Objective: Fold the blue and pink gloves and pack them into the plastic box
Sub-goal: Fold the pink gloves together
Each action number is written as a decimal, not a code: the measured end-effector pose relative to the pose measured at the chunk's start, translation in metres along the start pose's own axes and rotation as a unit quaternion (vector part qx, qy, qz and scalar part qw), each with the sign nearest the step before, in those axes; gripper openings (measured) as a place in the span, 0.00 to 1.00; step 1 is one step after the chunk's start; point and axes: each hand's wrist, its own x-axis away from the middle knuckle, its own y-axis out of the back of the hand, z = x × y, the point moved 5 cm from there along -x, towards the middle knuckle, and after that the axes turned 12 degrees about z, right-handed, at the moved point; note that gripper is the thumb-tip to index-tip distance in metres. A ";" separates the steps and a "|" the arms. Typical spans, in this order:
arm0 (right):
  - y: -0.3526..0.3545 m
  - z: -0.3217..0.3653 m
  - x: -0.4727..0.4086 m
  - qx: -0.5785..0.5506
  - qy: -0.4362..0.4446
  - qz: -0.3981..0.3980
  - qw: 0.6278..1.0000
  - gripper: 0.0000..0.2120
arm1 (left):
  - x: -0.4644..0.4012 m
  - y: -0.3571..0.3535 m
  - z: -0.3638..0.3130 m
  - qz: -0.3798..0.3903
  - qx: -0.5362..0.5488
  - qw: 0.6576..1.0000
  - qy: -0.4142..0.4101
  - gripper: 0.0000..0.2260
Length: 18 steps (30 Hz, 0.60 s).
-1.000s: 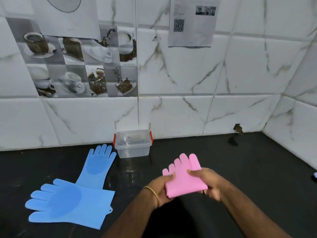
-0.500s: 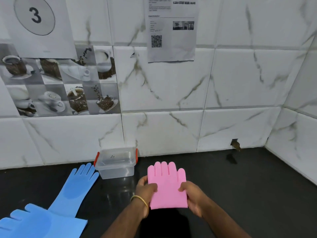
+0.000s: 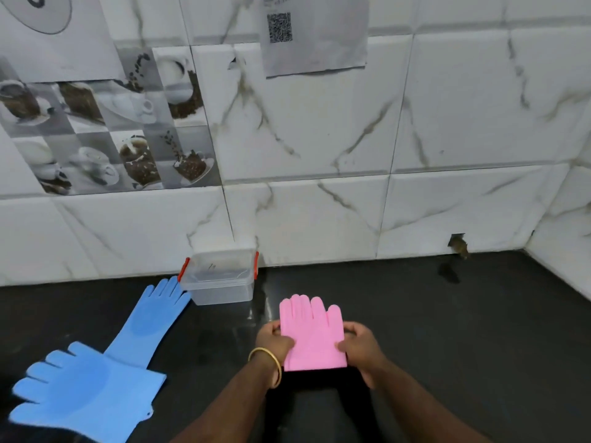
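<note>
A folded pink glove (image 3: 313, 335) is held flat above the black counter, its fingers pointing toward the wall. My left hand (image 3: 273, 340) grips its left edge and my right hand (image 3: 359, 345) grips its right edge. The clear plastic box (image 3: 220, 279) with red clips stands open against the wall, up and to the left of the pink glove. Two blue gloves lie unfolded on the counter at the left: one (image 3: 150, 321) stretches toward the box, the other (image 3: 83, 390) lies nearer me and overlaps its cuff.
The black counter (image 3: 447, 330) runs to a marble-tiled wall at the back and a side wall at the right. A small hole in the wall (image 3: 458, 244) sits at the counter's back right. Papers hang on the tiles above.
Both hands turned the pink glove from tilted to square, fingers toward the wall, and carried it slightly forward. My view shifted right, so the blue gloves sit further left in the picture.
</note>
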 end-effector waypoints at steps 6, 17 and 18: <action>0.006 -0.023 0.011 0.039 -0.060 0.002 0.997 0.25 | 0.005 0.004 0.034 -0.002 -0.027 0.997 0.070 0.20; -0.001 -0.035 0.023 0.066 -0.038 -0.023 0.997 0.16 | 0.002 0.015 0.047 0.007 -0.126 0.991 0.033 0.15; -0.002 -0.035 0.023 0.068 -0.031 -0.027 0.997 0.16 | 0.004 0.016 0.047 0.009 -0.124 0.992 0.031 0.15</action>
